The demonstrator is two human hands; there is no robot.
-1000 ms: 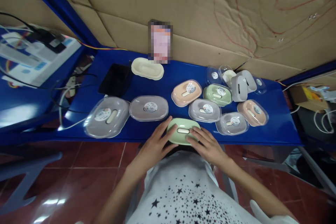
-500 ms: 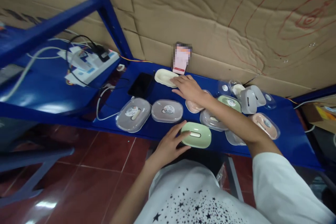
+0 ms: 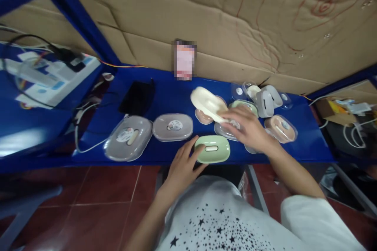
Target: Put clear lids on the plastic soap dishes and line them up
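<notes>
My left hand [image 3: 184,162] rests with fingers spread against the left end of a pale green soap box [image 3: 212,149] at the front edge of the blue shelf [image 3: 165,94]. My right hand [image 3: 247,127] is blurred by motion and grips one end of a cream tray [image 3: 206,102], holding it tilted above the pink box [image 3: 203,117] and grey box [image 3: 224,130] behind the green one.
Two grey boxes with clear lids [image 3: 127,142] [image 3: 172,127] lie to the left, with a black phone [image 3: 137,97] behind them. More boxes and clear lids [image 3: 279,127] crowd the right side. A cardboard wall [image 3: 235,27] backs the shelf. Cables and a power strip [image 3: 50,74] sit on the left.
My right hand reached to the back of the shelf, took the cream tray and carried it forward and right. My left hand stayed on the green box.
</notes>
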